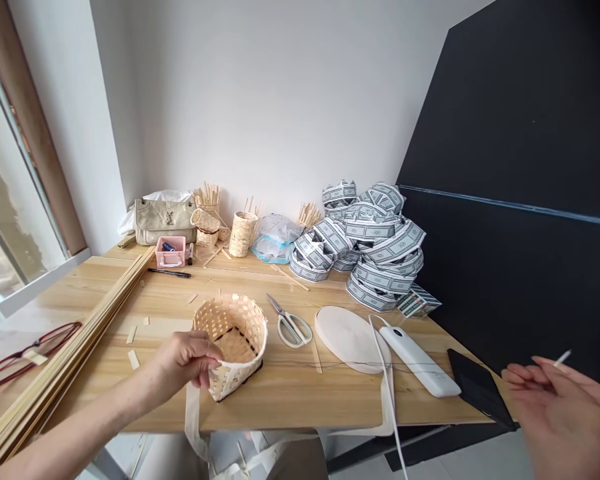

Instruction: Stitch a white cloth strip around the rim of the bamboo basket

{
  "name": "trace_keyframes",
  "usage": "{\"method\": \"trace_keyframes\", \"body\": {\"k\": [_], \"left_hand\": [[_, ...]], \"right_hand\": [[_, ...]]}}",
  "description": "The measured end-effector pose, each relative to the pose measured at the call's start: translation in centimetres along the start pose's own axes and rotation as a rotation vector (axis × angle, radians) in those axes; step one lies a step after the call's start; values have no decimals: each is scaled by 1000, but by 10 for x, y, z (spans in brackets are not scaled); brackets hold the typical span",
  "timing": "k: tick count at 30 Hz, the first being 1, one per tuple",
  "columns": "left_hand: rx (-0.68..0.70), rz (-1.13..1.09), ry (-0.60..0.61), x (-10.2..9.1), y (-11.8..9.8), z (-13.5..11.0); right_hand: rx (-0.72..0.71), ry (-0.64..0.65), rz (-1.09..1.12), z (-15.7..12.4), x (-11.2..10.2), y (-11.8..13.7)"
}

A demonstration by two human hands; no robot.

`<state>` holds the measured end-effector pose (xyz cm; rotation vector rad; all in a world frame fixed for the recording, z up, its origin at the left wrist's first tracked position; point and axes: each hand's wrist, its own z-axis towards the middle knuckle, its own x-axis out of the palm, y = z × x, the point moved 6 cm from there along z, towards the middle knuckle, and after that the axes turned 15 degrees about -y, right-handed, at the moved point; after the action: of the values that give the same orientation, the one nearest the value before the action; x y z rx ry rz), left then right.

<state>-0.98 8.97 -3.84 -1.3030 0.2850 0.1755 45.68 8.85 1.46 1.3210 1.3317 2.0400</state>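
Observation:
On the table in front of me stands a woven bamboo-strip basket [236, 347], its rim edged with white cloth tape [193, 413] that hangs down over the table edge. My left hand [193, 357] is closed in a pinch on the near left of this rim. A thin dark thread [340, 364] stretches from there across the table toward the right. Far off at the right, my right hand [560, 407] is raised with its fingers closed on a slim stick-like piece with a white end [563, 358]. I cannot make out its exact kind.
Scissors [291, 323], a roll of white tape [349, 337], a white device with a cable [420, 362] and a black tablet-like slab [480, 387] lie nearby. Long bamboo strips [80, 340] and glasses [30, 353] are at left. Behind stand patterned bands [373, 233] and small baskets [243, 233].

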Motion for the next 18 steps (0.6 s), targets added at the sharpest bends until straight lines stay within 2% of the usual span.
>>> {"method": "trace_keyframes", "body": {"k": [1, 3, 5, 7, 8, 9, 11, 13, 15, 18], "left_hand": [[16, 0, -24, -2, -3, 1], [66, 9, -63, -5, -14, 2], [159, 46, -77, -8, -30, 2], [322, 117, -75, -9, -49, -3], [423, 179, -84, -10, -58, -7], [534, 255, -101, -11, -66, -12], [723, 439, -151, -13, -78, -23], [865, 584, -182, -15, -84, -34], [952, 660, -189, -17, -87, -44], [969, 708, -178, -20, -88, -52]], "right_hand": [[-22, 13, -25, -12, 9, 5], [-81, 124, -120, -45, 36, 16], [-216, 357, -206, -90, 70, 32], [-507, 606, -371, -142, 99, 50], [-714, 822, -384, -174, 113, 58], [-900, 1009, -383, -203, 122, 63], [-1183, 1222, -408, -243, 130, 65], [-1314, 1316, -453, -263, 136, 59], [-1352, 1377, -483, -273, 142, 49], [-1390, 1417, -523, -281, 148, 35]]}}
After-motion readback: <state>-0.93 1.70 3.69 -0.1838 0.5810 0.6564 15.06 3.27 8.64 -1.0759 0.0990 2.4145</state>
